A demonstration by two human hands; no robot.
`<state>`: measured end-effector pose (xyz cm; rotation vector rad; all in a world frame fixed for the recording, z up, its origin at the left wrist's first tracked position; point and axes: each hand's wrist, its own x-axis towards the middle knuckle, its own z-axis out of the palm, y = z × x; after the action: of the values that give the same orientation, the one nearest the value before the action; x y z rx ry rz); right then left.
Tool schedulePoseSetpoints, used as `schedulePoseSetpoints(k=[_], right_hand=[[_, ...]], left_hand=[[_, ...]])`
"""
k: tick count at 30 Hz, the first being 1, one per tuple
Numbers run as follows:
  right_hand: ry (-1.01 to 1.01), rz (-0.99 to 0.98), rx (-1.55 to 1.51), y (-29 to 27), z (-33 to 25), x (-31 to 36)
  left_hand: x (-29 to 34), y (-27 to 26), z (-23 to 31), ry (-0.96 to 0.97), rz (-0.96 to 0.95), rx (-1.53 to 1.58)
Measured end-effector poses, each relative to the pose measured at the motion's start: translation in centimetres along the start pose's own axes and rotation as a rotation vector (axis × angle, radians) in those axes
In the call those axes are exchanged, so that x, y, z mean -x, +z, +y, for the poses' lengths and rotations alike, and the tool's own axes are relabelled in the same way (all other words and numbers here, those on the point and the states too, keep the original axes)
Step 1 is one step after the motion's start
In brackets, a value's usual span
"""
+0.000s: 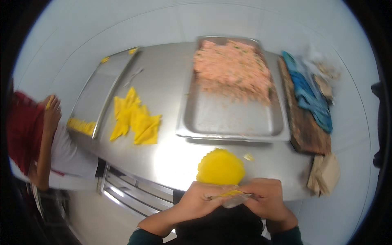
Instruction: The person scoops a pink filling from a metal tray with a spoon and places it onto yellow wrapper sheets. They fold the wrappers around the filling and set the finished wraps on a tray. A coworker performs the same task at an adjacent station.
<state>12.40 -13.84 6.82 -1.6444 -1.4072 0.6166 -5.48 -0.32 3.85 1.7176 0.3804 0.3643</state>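
Hands: your left hand (pixel 202 200) and right hand (pixel 265 200) met at the near edge of the counter (pixel 171 94), both grips closed together on a thin yellow wrapper (pixel 230 193), with something clear and glossy pinched in beside it; the blur hid what that was.

Wrapper: it sat edge-on between your fingertips, low over the counter edge, so only a sliver showed.

Stack: a round yellow stack (pixel 220 166) with a frilled rim lay on the counter just beyond your knuckles, touching or nearly touching them.

Filling: a pink mince (pixel 232 69) covered the far half of the steel tray (pixel 228 122); the near half was bare.

Doing it well, as a judgement: you did best to pinch lightly near the rim, since a sheet that thin would likely tear under a hard squeeze, and to keep your thumbs close so it could not fold on itself. Working right over the stack kept the reach short.

Left side: loose yellow squares (pixel 136 118) lay in a heap beside a second, flatter tray (pixel 98 94) that held a few more.

Right side: a wooden board (pixel 306 122) carried a blue cloth (pixel 310 98).

Other person: an arm (pixel 47 134) in a red and white top stood at the far left, well apart from you.
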Motion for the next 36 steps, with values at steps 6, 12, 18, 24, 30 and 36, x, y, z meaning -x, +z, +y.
schedulePoseSetpoints(k=[6,12,18,24,30,36], right_hand=[[0.106,0.138,-0.019,-0.7,-0.5,-1.4],[0.02,0.304,0.131,-2.0,0.3,-5.9],[-0.163,0.344,0.517,-3.9,4.6,-16.8],[-0.172,0.256,0.757,-2.8,8.3,-24.1],[-0.132,0.103,0.905,-2.6,9.9,-25.8],[-0.009,0.003,0.747,-2.6,10.8,-25.2]], left_hand=[[0.6,-8.1,0.6,-0.159,0.552,-0.066],[0.4,-9.6,0.9,0.161,0.752,-0.606],[-1.7,-3.2,-1.8,0.375,-0.145,-0.638],[-2.6,-2.8,-3.2,0.403,-0.175,-0.577],[-3.2,-2.5,-3.3,0.379,-0.209,-0.746],[-2.7,-2.5,-3.0,0.391,-0.25,-0.748]])
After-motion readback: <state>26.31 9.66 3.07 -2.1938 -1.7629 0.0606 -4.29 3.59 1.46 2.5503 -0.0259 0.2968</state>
